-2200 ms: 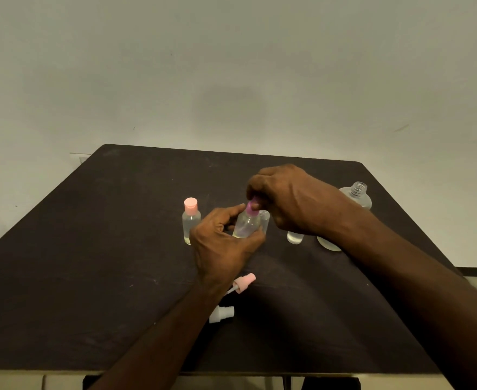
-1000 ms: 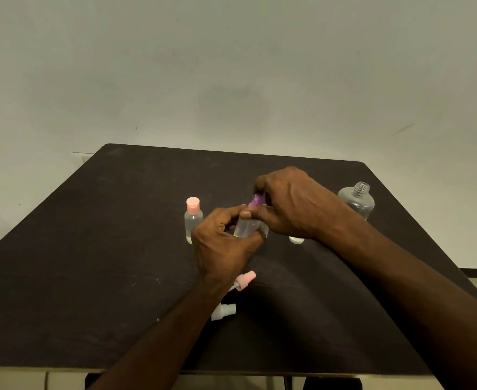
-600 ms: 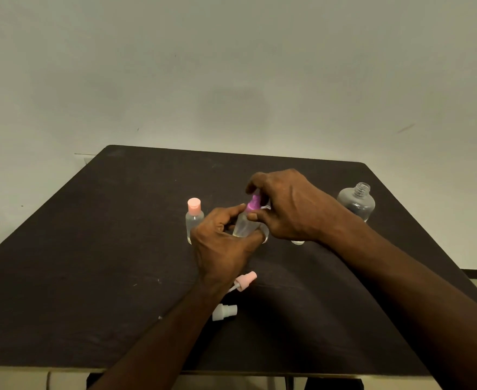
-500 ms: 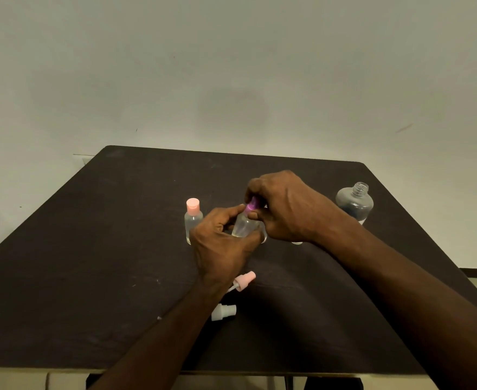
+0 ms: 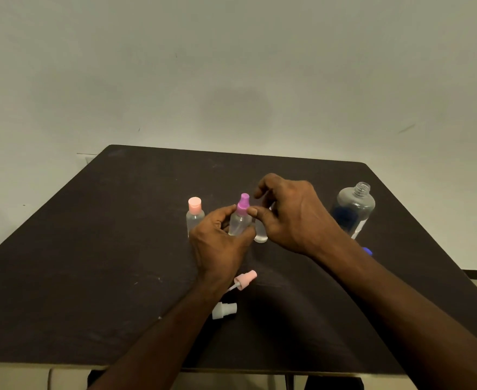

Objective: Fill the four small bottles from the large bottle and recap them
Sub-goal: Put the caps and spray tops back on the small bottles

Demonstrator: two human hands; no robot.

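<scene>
My left hand point(image 5: 217, 246) grips a small clear bottle point(image 5: 238, 225) that carries a purple spray cap point(image 5: 243, 204). My right hand point(image 5: 291, 215) hovers just right of that cap, fingers apart, its thumb tip close to the cap's base. A small bottle with a pink cap point(image 5: 194, 216) stands to the left. Another small uncapped bottle point(image 5: 260, 235) shows partly behind my right hand. The large clear bottle point(image 5: 354, 209) stands uncapped at the right. A pink spray cap point(image 5: 244, 280) and a white cap point(image 5: 224, 310) lie loose near my left wrist.
Everything rests on a dark table point(image 5: 91, 249) set against a pale wall. A blue piece point(image 5: 368, 251), perhaps a cap, peeks out behind my right forearm. The table's front edge runs just below my forearms.
My right hand has come off the purple cap and spread its fingers, so the cap now shows fully on the bottle. The left hand keeps its hold.
</scene>
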